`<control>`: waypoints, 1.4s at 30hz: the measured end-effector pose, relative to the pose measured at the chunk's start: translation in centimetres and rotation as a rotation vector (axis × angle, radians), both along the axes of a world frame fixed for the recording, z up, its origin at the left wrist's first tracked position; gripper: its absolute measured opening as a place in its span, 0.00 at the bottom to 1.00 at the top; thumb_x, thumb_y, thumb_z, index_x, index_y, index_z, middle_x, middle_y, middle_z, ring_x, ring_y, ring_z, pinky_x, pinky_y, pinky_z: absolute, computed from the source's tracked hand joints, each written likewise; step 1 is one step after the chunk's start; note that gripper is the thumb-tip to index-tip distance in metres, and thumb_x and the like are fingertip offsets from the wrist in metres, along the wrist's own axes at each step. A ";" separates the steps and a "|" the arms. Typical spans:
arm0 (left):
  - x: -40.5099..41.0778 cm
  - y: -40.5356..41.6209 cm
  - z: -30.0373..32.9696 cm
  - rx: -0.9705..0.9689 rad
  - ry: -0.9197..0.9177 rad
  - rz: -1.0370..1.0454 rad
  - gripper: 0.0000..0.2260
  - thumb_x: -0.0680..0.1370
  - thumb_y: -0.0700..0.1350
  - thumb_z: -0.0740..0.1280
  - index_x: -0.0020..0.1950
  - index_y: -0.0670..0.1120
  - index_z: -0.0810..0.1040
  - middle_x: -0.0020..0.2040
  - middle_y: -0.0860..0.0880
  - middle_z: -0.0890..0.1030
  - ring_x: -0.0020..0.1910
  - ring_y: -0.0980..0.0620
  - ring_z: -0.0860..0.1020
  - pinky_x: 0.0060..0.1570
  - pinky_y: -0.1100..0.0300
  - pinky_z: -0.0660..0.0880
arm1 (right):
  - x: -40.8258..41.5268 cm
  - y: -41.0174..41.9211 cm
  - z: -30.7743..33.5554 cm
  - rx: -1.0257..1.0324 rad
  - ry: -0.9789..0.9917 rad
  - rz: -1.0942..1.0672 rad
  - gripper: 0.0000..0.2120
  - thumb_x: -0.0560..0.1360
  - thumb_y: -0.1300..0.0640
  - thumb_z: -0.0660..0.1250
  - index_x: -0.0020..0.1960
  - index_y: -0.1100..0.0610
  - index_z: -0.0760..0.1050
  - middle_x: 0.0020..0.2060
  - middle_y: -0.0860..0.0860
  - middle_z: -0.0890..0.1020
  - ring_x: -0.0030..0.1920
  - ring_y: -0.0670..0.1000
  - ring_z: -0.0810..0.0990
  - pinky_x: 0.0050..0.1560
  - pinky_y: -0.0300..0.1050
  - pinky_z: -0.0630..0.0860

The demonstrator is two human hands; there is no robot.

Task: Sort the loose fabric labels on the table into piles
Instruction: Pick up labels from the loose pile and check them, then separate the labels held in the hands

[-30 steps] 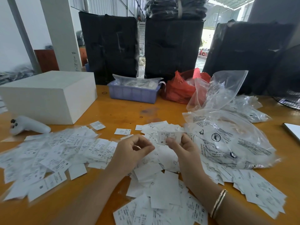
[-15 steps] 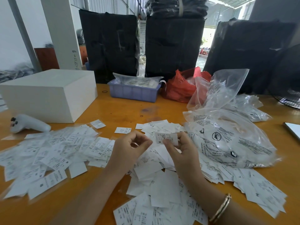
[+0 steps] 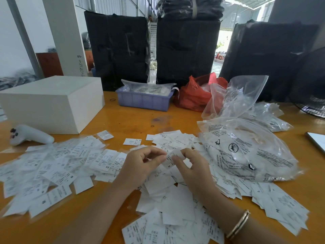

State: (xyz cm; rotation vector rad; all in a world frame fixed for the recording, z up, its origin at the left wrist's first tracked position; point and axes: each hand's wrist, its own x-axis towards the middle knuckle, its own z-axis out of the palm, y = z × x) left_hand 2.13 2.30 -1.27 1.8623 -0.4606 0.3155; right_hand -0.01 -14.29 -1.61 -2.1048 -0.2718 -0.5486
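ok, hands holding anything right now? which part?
One label, pinched between both hands: left hand on its left edge, right hand on its right edge, above the pile.

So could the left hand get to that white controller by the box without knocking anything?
Probably yes. The controller lies on bare table beside the white box, off to the left hand's side. Only the flat spread of labels lies between, and the hand could pass over it.

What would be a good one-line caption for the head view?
Both hands, left hand and right hand, pinch one fabric label above loose labels on the table.
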 end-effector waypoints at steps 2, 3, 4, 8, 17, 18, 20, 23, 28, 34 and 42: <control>-0.1 -0.1 -0.1 -0.016 0.023 -0.030 0.08 0.72 0.45 0.72 0.41 0.59 0.81 0.41 0.62 0.83 0.42 0.62 0.80 0.40 0.73 0.74 | 0.0 0.2 0.0 -0.049 -0.018 0.017 0.08 0.75 0.54 0.67 0.40 0.57 0.77 0.34 0.45 0.77 0.41 0.45 0.73 0.43 0.45 0.67; -0.1 -0.2 -0.1 -0.026 0.028 -0.035 0.07 0.72 0.45 0.73 0.41 0.59 0.81 0.41 0.61 0.83 0.41 0.62 0.81 0.40 0.73 0.74 | 0.0 0.3 -0.1 -0.060 -0.018 0.025 0.08 0.75 0.54 0.67 0.40 0.57 0.77 0.34 0.45 0.77 0.40 0.44 0.73 0.43 0.44 0.67; -0.1 -0.2 0.0 -0.033 0.029 -0.033 0.07 0.72 0.45 0.72 0.41 0.58 0.81 0.40 0.61 0.83 0.41 0.61 0.81 0.40 0.73 0.74 | 0.0 0.3 -0.1 -0.054 -0.013 0.032 0.08 0.75 0.53 0.67 0.40 0.56 0.77 0.34 0.45 0.78 0.39 0.44 0.73 0.42 0.41 0.66; 0.0 0.0 0.1 -0.104 0.079 -0.007 0.04 0.73 0.44 0.71 0.42 0.53 0.82 0.37 0.56 0.84 0.37 0.60 0.81 0.37 0.74 0.74 | 0.0 -0.1 0.2 0.251 0.016 0.045 0.09 0.76 0.58 0.67 0.37 0.48 0.76 0.31 0.41 0.79 0.33 0.40 0.74 0.36 0.32 0.68; 0.0 -0.1 0.3 -0.152 0.091 0.065 0.05 0.71 0.43 0.74 0.39 0.52 0.81 0.37 0.58 0.83 0.36 0.63 0.79 0.34 0.75 0.72 | -0.4 0.0 0.3 0.541 -0.038 0.053 0.08 0.74 0.60 0.69 0.41 0.48 0.76 0.36 0.49 0.83 0.40 0.49 0.82 0.42 0.42 0.78; 0.0 -0.1 0.3 -0.149 0.090 0.072 0.05 0.71 0.43 0.74 0.40 0.52 0.81 0.37 0.59 0.83 0.37 0.64 0.79 0.33 0.75 0.72 | -0.4 0.1 0.3 0.521 -0.045 0.039 0.07 0.74 0.59 0.69 0.42 0.47 0.76 0.37 0.49 0.83 0.41 0.50 0.82 0.42 0.44 0.78; 0.0 0.0 0.3 -0.139 0.089 0.080 0.05 0.71 0.43 0.74 0.40 0.52 0.81 0.37 0.59 0.83 0.37 0.64 0.79 0.33 0.75 0.72 | -0.5 0.3 0.3 0.478 -0.065 0.013 0.07 0.74 0.59 0.69 0.42 0.47 0.75 0.38 0.47 0.83 0.42 0.50 0.82 0.40 0.44 0.77; 0.0 0.0 0.3 -0.137 0.096 0.068 0.04 0.71 0.43 0.73 0.40 0.52 0.81 0.37 0.59 0.82 0.37 0.63 0.79 0.33 0.73 0.73 | -0.5 0.5 0.3 0.433 -0.090 0.003 0.08 0.74 0.59 0.69 0.42 0.46 0.75 0.38 0.45 0.83 0.41 0.47 0.81 0.37 0.38 0.75; -0.1 0.0 0.3 -0.155 0.106 0.055 0.04 0.71 0.43 0.74 0.40 0.51 0.81 0.36 0.58 0.83 0.37 0.62 0.80 0.34 0.72 0.74 | -0.4 0.3 0.1 0.327 -0.121 0.003 0.09 0.74 0.58 0.69 0.42 0.45 0.74 0.39 0.41 0.82 0.42 0.46 0.80 0.37 0.38 0.75; -0.1 0.1 0.4 -0.160 0.110 0.057 0.04 0.71 0.43 0.73 0.40 0.52 0.81 0.38 0.58 0.83 0.38 0.61 0.80 0.34 0.72 0.74 | -0.3 0.1 0.0 0.231 -0.136 0.072 0.14 0.74 0.64 0.69 0.41 0.44 0.74 0.37 0.37 0.80 0.40 0.45 0.78 0.41 0.39 0.75; -0.1 0.0 0.5 -0.145 0.120 0.046 0.04 0.71 0.45 0.73 0.40 0.55 0.82 0.38 0.59 0.83 0.38 0.63 0.80 0.34 0.74 0.73 | -0.2 -0.2 0.1 0.288 -0.141 0.015 0.14 0.75 0.61 0.68 0.41 0.42 0.73 0.39 0.36 0.81 0.41 0.42 0.78 0.36 0.34 0.72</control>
